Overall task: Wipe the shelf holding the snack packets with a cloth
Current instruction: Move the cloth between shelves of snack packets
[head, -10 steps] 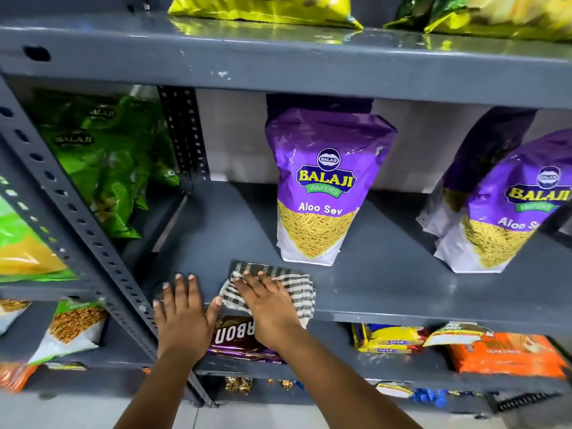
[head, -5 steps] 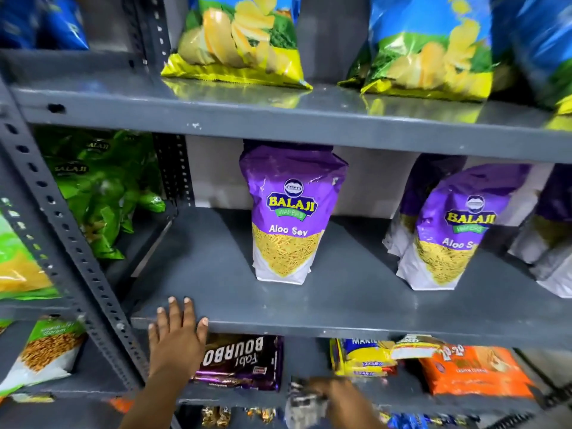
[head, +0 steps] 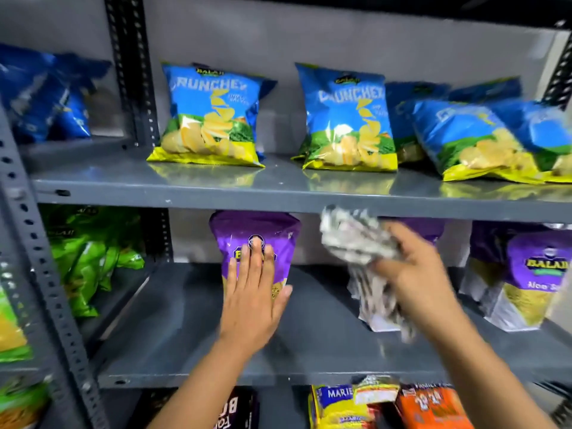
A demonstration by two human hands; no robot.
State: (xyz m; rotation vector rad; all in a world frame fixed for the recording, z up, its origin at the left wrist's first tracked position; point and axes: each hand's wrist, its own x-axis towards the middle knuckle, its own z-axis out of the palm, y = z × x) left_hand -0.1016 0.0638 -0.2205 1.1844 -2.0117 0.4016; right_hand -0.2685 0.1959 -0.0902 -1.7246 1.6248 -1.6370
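Observation:
My right hand (head: 414, 274) grips a bunched striped cloth (head: 356, 239), raised just below the front edge of the upper grey shelf (head: 278, 184). Part of the cloth hangs down in front of a purple packet. My left hand (head: 252, 292) is flat and open, fingers together, held in front of a purple Aloo Sev packet (head: 272, 230) that stands on the middle grey shelf (head: 192, 329). Blue Crunchex chip packets (head: 210, 116) stand in a row on the upper shelf. Another purple packet (head: 532, 274) stands at the right of the middle shelf.
Perforated grey uprights (head: 40, 274) frame the rack on the left. Green packets (head: 89, 255) fill the neighbouring bay. Biscuit packs (head: 337, 404) and an orange packet (head: 433, 407) lie on the shelf below. Dark blue packets (head: 40, 94) sit at the upper left.
The view has tilted up to show the chip shelf. My right hand lifted the cloth from below the middle shelf up to the upper shelf's edge. My left hand left the shelf edge and rose to the purple packet.

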